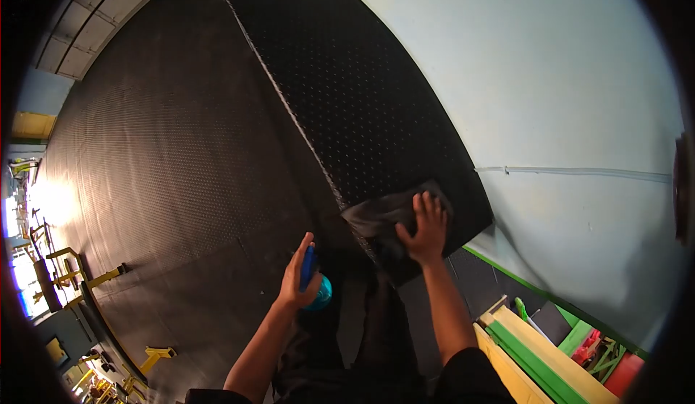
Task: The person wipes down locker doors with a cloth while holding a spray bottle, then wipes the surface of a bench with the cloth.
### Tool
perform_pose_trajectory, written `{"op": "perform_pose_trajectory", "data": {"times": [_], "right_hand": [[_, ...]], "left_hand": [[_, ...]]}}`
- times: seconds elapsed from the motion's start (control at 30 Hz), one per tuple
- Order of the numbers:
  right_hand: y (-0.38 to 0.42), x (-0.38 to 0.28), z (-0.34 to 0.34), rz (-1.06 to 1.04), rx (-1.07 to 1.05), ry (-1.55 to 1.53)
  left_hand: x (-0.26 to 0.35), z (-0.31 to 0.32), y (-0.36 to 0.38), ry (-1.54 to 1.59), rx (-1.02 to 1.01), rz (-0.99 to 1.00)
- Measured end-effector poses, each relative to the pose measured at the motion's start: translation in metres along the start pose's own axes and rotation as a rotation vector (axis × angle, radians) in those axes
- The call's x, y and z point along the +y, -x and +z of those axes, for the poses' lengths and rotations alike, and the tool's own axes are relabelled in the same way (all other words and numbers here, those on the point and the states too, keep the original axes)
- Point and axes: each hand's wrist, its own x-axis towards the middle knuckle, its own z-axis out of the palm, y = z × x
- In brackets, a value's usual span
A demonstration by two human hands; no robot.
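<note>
The person's right hand (426, 228) lies flat with fingers spread on a dark, crumpled cloth (391, 216), pressing it against the studded black rubber floor mat (217, 150) close to where the mat meets the pale, smooth wall (550, 78). The cloth looks soft and bunched, its folds gathered under the palm at a seam between two mat panels. The left hand (298, 279) is curled around a spray bottle (316, 286) with a blue top and a rounded teal body, held just above the mat and a little apart from the cloth. Yellow and green painted boards (528, 353) run along the wall's foot to the right, and yellow metal frames (87, 277) stand far off at the left.
</note>
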Motion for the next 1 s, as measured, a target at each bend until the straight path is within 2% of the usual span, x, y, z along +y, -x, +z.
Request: {"op": "perform_pose_trajectory", "data": {"times": [0.03, 0.1, 0.17, 0.23, 0.27, 0.3, 0.37, 0.4, 0.5, 0.57, 0.6, 0.67, 0.73, 0.8, 0.87, 0.93, 1.0], "right_hand": [[-0.012, 0.02, -0.004, 0.035, 0.022, 0.026], [-0.045, 0.061, 0.001, 0.107, 0.161, 0.12], [-0.089, 0.078, 0.005, 0.179, 0.208, 0.179], [-0.125, 0.041, -0.006, 0.389, 0.121, 0.158], [-0.132, 0.023, 0.002, 0.378, 0.18, 0.174], [-0.135, 0.003, 0.011, 0.361, 0.238, 0.184], [-0.116, -0.049, 0.01, 0.212, 0.098, 0.047], [-0.092, -0.068, 0.025, 0.075, 0.149, -0.056], [-0.008, -0.088, 0.034, -0.24, -0.073, -0.175], [0.044, -0.065, 0.03, -0.385, -0.089, -0.177], [0.056, -0.047, 0.024, -0.378, -0.082, -0.179], [0.073, 0.005, 0.009, -0.371, -0.215, -0.232], [0.067, 0.06, -0.014, -0.321, -0.251, -0.14], [0.048, 0.12, -0.026, -0.303, -0.146, -0.022], [0.019, 0.168, -0.029, -0.2, 0.105, -0.046], [0.009, 0.177, -0.008, -0.154, 0.158, -0.122], [0.003, 0.166, -0.001, -0.104, 0.222, -0.189]], "left_hand": [[-0.009, 0.006, 0.002, -0.001, 0.027, 0.101], [0.003, 0.015, 0.003, -0.045, 0.012, 0.057], [0.003, 0.029, 0.001, -0.097, 0.012, 0.044], [0.003, 0.046, 0.002, -0.079, 0.016, 0.016], [0.006, 0.056, 0.001, -0.06, 0.04, 0.01], [0.011, 0.063, 0.002, -0.062, 0.042, 0.005], [0.026, 0.072, 0.007, -0.166, 0.015, -0.062], [0.025, 0.075, 0.01, -0.172, 0.019, -0.069], [0.03, 0.07, 0.017, -0.173, 0.079, -0.013], [0.031, 0.071, 0.024, -0.211, 0.077, -0.005], [0.033, 0.072, 0.027, -0.245, 0.084, 0.008], [0.039, 0.079, 0.029, -0.258, 0.088, -0.029], [0.048, 0.087, 0.034, -0.259, 0.08, -0.052], [0.05, 0.099, 0.035, -0.243, 0.08, -0.055], [0.046, 0.108, 0.037, -0.226, 0.077, -0.059], [0.037, 0.119, 0.045, -0.222, 0.0, -0.032], [0.038, 0.131, 0.048, -0.198, -0.021, -0.088]]}}
